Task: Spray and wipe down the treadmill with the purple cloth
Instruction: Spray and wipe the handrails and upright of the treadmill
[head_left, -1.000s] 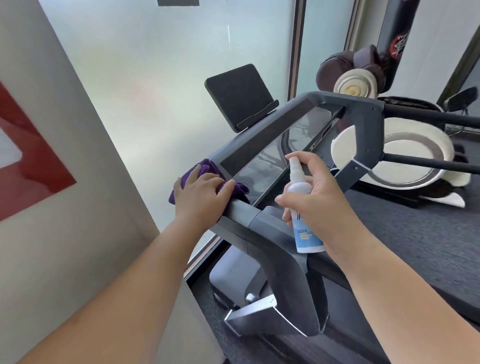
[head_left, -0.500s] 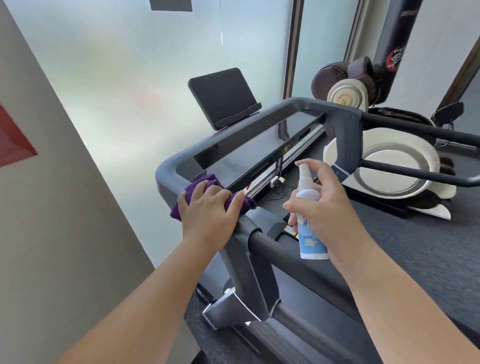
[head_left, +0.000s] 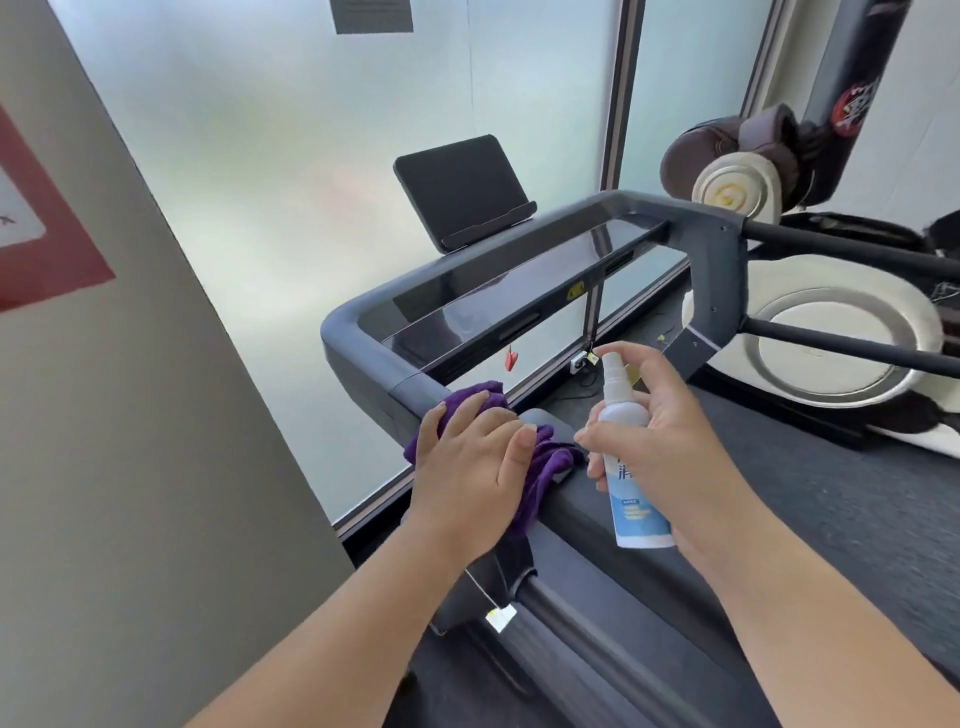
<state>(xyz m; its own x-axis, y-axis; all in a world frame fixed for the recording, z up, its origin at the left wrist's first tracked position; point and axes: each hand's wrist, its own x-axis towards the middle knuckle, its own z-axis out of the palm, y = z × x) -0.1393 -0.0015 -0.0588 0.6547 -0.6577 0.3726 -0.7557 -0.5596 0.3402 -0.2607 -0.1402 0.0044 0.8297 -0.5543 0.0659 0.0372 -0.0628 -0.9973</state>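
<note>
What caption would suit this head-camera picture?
Left hand presses purple cloth on treadmill handrail; right hand holds spray bottle.

The fuzzy purple cloth (head_left: 545, 462) looked soft; the grey treadmill frame (head_left: 374, 358) matt plastic, its black console panel (head_left: 519, 296) glossy.

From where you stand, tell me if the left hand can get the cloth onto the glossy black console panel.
Probably yes. The left hand presses the cloth on the rail just below the panel, and nothing lies between them; the right hand with the bottle stays off to the side.
</note>
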